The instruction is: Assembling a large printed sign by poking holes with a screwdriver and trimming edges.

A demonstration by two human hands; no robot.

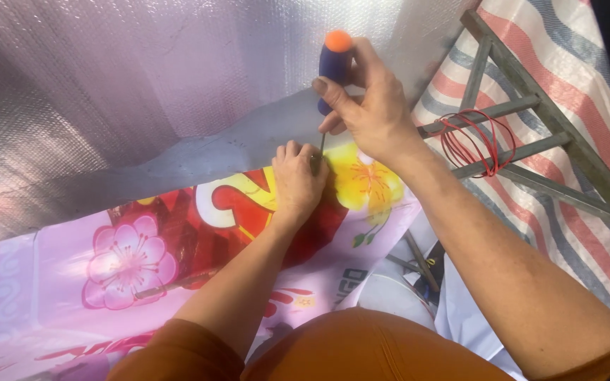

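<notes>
Right hand [372,106] fingers grip a blue screwdriver [333,63]; left hand [298,176] fingers press the flowered pink banner [128,261].

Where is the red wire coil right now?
In the head view, the red wire coil hangs on the grey metal frame at right, just beyond the right hand.
</notes>
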